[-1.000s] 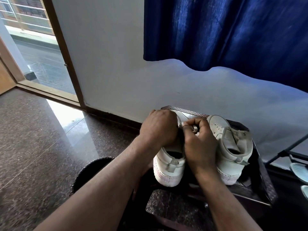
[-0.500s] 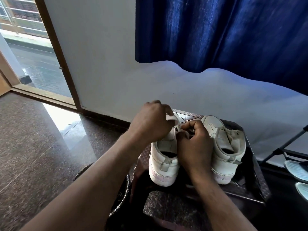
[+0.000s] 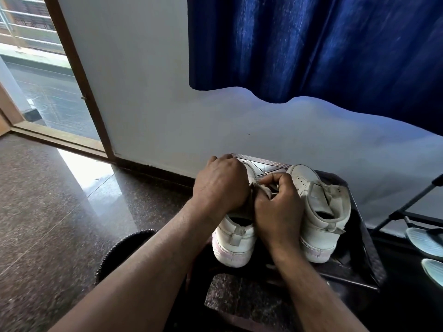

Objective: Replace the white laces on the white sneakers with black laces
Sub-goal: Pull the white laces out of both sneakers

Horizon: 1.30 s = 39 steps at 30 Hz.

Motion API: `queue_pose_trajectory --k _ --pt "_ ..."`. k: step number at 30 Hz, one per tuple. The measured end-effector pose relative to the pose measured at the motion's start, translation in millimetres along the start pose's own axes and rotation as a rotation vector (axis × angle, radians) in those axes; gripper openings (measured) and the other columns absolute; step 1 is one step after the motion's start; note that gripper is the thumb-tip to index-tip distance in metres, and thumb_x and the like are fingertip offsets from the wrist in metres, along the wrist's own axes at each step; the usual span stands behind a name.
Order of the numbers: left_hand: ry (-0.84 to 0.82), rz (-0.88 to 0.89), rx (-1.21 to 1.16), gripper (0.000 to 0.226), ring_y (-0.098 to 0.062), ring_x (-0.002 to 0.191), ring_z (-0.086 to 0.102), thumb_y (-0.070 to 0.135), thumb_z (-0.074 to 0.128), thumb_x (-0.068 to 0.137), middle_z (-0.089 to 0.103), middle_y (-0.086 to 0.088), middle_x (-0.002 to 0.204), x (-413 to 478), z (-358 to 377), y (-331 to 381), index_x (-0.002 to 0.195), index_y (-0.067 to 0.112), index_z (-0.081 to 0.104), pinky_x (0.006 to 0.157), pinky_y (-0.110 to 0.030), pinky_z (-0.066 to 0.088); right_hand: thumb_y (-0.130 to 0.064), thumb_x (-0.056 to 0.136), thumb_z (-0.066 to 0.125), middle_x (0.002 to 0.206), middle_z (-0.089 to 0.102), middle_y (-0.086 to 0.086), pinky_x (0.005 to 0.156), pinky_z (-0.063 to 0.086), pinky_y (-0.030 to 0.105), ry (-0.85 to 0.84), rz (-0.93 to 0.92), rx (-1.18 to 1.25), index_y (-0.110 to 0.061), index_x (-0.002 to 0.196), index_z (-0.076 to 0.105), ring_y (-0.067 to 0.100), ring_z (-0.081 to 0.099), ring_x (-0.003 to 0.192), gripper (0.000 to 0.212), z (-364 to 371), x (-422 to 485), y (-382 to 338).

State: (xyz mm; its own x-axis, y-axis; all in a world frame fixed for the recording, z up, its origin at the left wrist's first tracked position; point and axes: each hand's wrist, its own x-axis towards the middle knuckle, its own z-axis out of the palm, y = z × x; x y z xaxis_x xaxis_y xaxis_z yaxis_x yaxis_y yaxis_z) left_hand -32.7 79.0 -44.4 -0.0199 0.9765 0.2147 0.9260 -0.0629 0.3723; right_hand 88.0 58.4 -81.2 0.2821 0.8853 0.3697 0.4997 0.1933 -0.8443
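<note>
Head view, looking down along both forearms coming in from the bottom edge.

Left sneaker (image 3: 233, 245) and right sneaker (image 3: 318, 212) side by side on a dark stand (image 3: 263, 164) with a patterned metal top. Heels toward camera, toes toward wall (image 3: 143, 92), narrow gap between the two.

Left hand (image 3: 220, 185): knuckles up, fingers curled down over the front of left sneaker, gripping the upper from its left side. Fingertips hidden behind the hand, so can't tell what else sits under them.

Right hand (image 3: 278, 209): fingers bent tight, thumb against forefinger, pinching a pale strip at the throat of left sneaker — reads as the white lace (image 3: 265, 191). Only a short run of it visible between the hands, rest covered. Hands almost touching above the tongue.

Right sneaker clear of both hands, just beside right hand's knuckles. Tongue standing loose, eyelet flaps spread, perforated toe in view.

Around:
- blue curtain (image 3: 311, 44) hanging over upper right of wall
- speckled polished floor (image 3: 48, 212) at left
- wooden door frame (image 3: 79, 75) far left, daylight beyond
- dark rack (image 3: 407, 207) at right edge, pale slippers (image 3: 424, 240) on it
- dark round object (image 3: 124, 248) low beside left forearm, partly hidden — can't tell what
</note>
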Motion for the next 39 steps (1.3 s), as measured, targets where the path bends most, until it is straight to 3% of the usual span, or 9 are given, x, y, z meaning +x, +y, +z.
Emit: queue_pose_trajectory --k 13,17,21,23,26,29,31,36,39 --pt "-0.004 -0.042 -0.087 0.018 -0.029 0.109 0.058 0.027 0.062 0.090 0.063 -0.004 0.114 4 6 2 0.101 0.023 0.075 0.095 -0.044 0.053 -0.013 0.085 0.071 0.091 0.069 -0.009 0.077 0.049 0.032 -0.001 0.009 0.005 -0.023 0.094 0.064 0.016 0.065 0.086 0.015 0 1 2" --pt "-0.004 -0.215 -0.852 0.009 -0.028 0.097 0.073 0.013 0.062 0.080 0.078 -0.004 0.093 8 -6 -3 0.083 0.020 0.067 0.090 -0.049 0.060 -0.016 0.086 0.072 0.101 0.061 0.001 0.075 0.040 0.025 0.014 0.006 -0.002 -0.019 0.096 0.064 0.000 0.055 0.080 0.014 -1 0 2" --pt "0.148 -0.195 -1.588 0.016 -0.022 0.071 0.067 0.000 0.048 0.106 0.069 -0.007 0.076 7 -34 1 0.094 0.010 0.052 0.079 -0.040 0.060 -0.006 0.079 0.064 0.105 0.056 0.005 0.076 0.034 0.023 0.021 -0.030 0.003 -0.016 0.093 0.062 -0.018 0.047 0.085 0.018 -1 -3 -1" --pt "0.240 -0.184 -1.444 0.016 -0.015 0.065 0.055 0.005 0.049 0.106 0.057 -0.001 0.073 6 -42 -5 0.094 0.015 0.052 0.069 -0.037 0.055 -0.007 0.079 0.064 0.106 0.057 0.004 0.078 0.038 0.027 0.001 -0.011 0.007 -0.018 0.093 0.062 -0.012 0.049 0.086 0.018 -3 -4 -1" --pt "0.227 -0.110 -0.800 0.008 -0.016 0.069 0.049 0.023 0.059 0.098 0.054 0.006 0.079 8 -35 -16 0.103 0.028 0.054 0.069 -0.035 0.043 -0.008 0.079 0.062 0.105 0.057 0.003 0.076 0.036 0.025 -0.007 0.008 0.017 -0.019 0.094 0.061 -0.010 0.050 0.085 0.019 -3 -3 0" --pt "0.035 0.047 -0.235 0.035 -0.024 0.101 0.060 0.027 0.067 0.096 0.061 -0.003 0.110 2 -24 -11 0.129 0.027 0.058 0.085 -0.033 0.045 -0.008 0.081 0.062 0.103 0.060 0.003 0.074 0.031 0.023 0.014 -0.003 -0.024 -0.018 0.095 0.063 0.003 0.042 0.076 0.017 0 -2 2" --pt "-0.014 0.096 -0.007 0.034 -0.027 0.112 0.062 0.025 0.068 0.094 0.061 -0.009 0.122 -2 -20 -5 0.128 0.020 0.068 0.093 -0.030 0.045 -0.011 0.085 0.068 0.102 0.060 0.003 0.074 0.031 0.022 0.025 -0.007 -0.042 -0.018 0.096 0.064 0.001 0.042 0.074 0.014 1 -1 3" --pt "0.035 0.135 0.093 0.027 -0.027 0.098 0.063 0.007 0.059 0.090 0.061 -0.009 0.112 -4 -15 2 0.109 0.018 0.075 0.086 -0.030 0.047 -0.013 0.086 0.071 0.101 0.062 0.003 0.075 0.034 0.024 0.026 -0.014 -0.044 -0.018 0.095 0.064 0.002 0.042 0.077 0.013 2 0 5" --pt "0.091 0.005 -0.319 0.022 -0.027 0.098 0.065 0.003 0.056 0.093 0.067 -0.004 0.107 3 -15 1 0.096 0.021 0.068 0.085 -0.034 0.050 -0.009 0.082 0.065 0.103 0.062 0.003 0.073 0.031 0.022 0.015 -0.015 -0.022 -0.017 0.097 0.064 0.002 0.044 0.080 0.016 1 -1 6"
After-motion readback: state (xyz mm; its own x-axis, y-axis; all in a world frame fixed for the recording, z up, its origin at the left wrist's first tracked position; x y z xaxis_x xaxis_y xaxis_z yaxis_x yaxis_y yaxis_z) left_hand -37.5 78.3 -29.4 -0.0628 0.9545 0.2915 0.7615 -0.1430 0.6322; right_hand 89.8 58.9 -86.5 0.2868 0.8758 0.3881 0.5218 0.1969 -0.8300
